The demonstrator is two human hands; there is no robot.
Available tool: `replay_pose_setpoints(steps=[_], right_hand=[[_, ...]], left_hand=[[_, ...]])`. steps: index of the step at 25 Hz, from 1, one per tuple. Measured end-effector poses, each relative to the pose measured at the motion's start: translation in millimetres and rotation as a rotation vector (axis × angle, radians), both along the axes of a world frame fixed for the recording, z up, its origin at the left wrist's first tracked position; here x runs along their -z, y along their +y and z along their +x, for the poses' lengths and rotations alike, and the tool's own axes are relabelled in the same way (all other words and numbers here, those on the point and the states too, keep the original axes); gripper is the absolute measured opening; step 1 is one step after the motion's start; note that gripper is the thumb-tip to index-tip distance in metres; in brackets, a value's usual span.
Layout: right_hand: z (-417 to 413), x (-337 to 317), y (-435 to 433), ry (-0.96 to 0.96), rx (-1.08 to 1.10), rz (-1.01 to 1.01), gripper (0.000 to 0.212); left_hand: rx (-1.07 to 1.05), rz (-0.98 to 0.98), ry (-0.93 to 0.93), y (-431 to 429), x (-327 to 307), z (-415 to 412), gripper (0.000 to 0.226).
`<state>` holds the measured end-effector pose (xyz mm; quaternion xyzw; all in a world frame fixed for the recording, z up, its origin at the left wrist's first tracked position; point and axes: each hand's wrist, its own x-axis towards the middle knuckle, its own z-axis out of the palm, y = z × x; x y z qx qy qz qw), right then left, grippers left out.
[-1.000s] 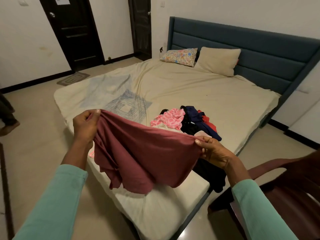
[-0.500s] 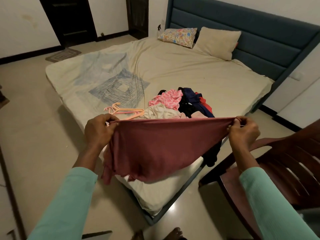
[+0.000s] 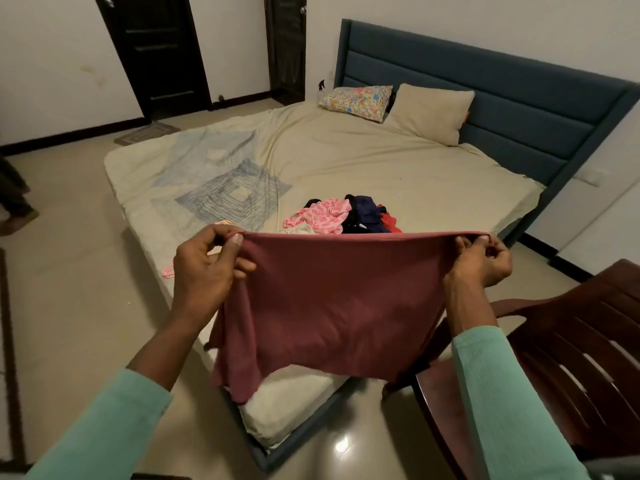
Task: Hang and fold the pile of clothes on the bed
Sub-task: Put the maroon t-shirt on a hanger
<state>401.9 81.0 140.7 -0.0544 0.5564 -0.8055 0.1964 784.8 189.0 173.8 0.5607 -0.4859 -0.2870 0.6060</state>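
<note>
Watching remotely, I saw the maroon garment [image 3: 339,306] held taut above the near corner of the bed [image 3: 381,161], its top edge running crosswise. The left hand [image 3: 207,268] pinched 1 end, the right hand [image 3: 481,263] the other, neither nearer. The pile [image 3: 346,216] lay on the bed's near side.

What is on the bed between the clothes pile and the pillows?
In the head view, only bare cream sheet lies between the clothes pile and the pillows.
</note>
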Motion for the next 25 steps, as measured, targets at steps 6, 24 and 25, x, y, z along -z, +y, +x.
replay_pose_setpoints(steps=[6,24,25], right_hand=[[-71,-4,-18,0.088,0.133,0.041,0.008],[141,162,-247,0.235,-0.55,0.436,0.027],[160,180,-267,0.249,-0.556,0.479,0.026]], left_hand=[[0.082,-0.021,-0.033,39,0,-87,0.004],[-0.349,0.53,0.61,-96,170,105,0.008],[-0.387,0.548,0.644,-120,189,123,0.008]])
